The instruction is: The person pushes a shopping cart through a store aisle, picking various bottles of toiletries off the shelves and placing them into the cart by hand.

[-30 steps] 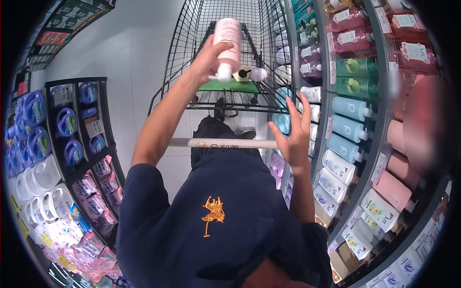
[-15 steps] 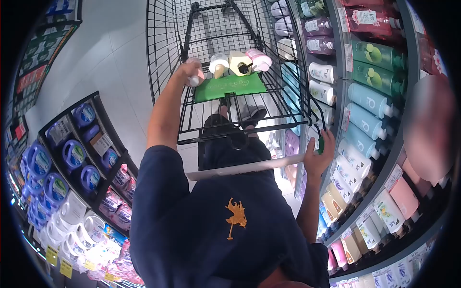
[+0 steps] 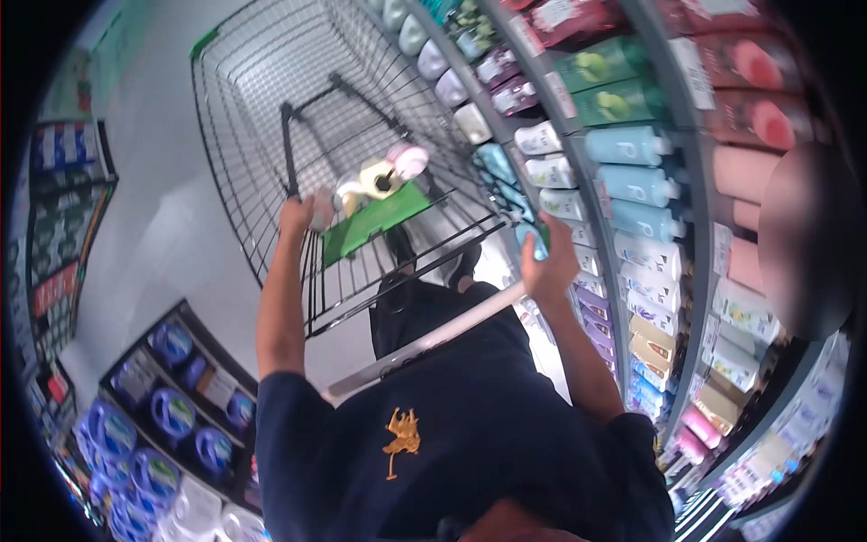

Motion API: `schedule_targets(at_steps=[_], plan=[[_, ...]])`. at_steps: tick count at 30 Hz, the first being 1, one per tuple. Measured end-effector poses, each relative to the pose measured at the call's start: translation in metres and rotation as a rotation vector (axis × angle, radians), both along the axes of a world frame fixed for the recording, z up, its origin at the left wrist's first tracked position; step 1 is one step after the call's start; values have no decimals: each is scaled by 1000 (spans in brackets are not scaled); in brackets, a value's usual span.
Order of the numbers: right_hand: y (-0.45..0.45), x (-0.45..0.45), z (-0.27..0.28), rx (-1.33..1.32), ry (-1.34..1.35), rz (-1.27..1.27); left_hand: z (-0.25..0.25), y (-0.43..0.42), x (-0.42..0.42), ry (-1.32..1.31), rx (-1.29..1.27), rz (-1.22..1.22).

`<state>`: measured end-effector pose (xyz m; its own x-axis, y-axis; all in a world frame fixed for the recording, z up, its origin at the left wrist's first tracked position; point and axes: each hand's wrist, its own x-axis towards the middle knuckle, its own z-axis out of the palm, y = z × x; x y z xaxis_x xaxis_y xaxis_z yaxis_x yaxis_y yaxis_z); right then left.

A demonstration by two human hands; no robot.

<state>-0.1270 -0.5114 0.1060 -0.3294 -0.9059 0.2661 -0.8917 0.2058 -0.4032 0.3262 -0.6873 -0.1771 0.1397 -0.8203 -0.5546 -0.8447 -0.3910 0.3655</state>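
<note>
Inside the wire shopping cart, my left hand is at the left side, closed round a pinkish bottle. Beside it stand a white bottle, a pale yellow bottle with a black pump and a pink-and-white bottle. These sit just beyond a green panel. My right hand is closed on the right end of the cart's frame, where the pale handle bar ends. The handle bar runs slanted in front of my body.
On the right, long shelves hold rows of bottles in red, green, blue and white. At the lower left stands a rack with blue-purple jugs. Another stocked shelf is at the far left. A blurred pinkish shape covers the right edge.
My left hand has lowered the pink bottle into the cart beside the others. My right hand has gone from spread fingers to gripping the cart's right side. The cart now appears slanted.
</note>
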Motion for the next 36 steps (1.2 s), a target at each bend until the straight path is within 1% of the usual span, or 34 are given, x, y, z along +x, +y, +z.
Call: schedule_targets(at_steps=[1, 3, 4, 5, 6, 7, 8, 9, 10, 11, 12, 13, 14, 15, 16, 17, 19, 20, 22, 23, 24, 26, 28, 29, 32, 34, 36], plan=[[-5, 3, -1, -8, 6, 14, 36, -4, -4, 102, -96, 45], [-17, 17, 8, 68, -50, -60, 86, -12, 0, 518, -104, 126], [-25, 23, 14, 99, -62, -83, 143, -9, -8, 556, -157, 80], [-32, 27, 13, 119, -48, -87, 212, 3, -23, 590, -210, 34], [-39, 29, 9, 136, -39, -91, 253, 21, -28, 616, -281, 35], [-45, 31, 4, 159, -33, -72, 280, 47, -36, 756, -418, 86], [-55, 36, 5, 118, -44, -99, 329, 75, -54, 720, -462, 80], [-64, 41, 7, 172, -37, -89, 349, 101, -57, 586, -538, -105], [-73, 46, 7, 229, -30, -78, 357, 129, -69, 582, -587, -167], [-82, 50, 3, 237, -26, -83, 356, 149, -80, 536, -663, -343], [-92, 56, 7, 214, -36, -109, 354, 163, -96, 423, -701, -473], [-101, 59, 12, 264, -84, -81, 343, 174, -110, 317, -726, -539], [-110, 63, 16, 315, -133, -51, 323, 178, -116, 225, -753, -562], [-119, 66, 14, 300, -144, -74, 303, 176, -116, 46, -769, -567], [-129, 67, 8, 304, -152, -45, 293, 171, -117, -133, -784, -561], [-138, 71, 3, 307, -158, -12, 285, 163, -114, -135, -796, -577], [-155, 77, -4, 263, -163, -1, 282, 142, -110, -223, -720, -458], [-165, 80, -8, 234, -160, 23, 283, 131, -108, -226, -732, -465], [-184, 87, 0, 213, -172, 15, 290, 111, -106, -223, -833, -463], [-188, 88, 2, 205, -199, 27, 294, 103, -105, -249, -771, -434], [-192, 91, 8, 202, -223, 43, 293, 97, -103, -248, -770, -441], [-207, 98, -5, 1, -267, 83, 291, 81, -97, -257, -780, -430], [-209, 94, -5, -373, -355, 225, 294, 58, -93, -266, -716, -402], [-202, 93, -6, -312, -488, 239, 296, 48, -92, -268, -709, -391], [-173, 79, -34, -292, -456, 209, 300, 18, -90, -255, -758, -362], [-154, 55, -51, -175, -495, 214, 293, -3, -84, -274, -798, -355], [-145, 27, -47, -152, -527, 159, 287, -25, -77, -236, -800, -351]])
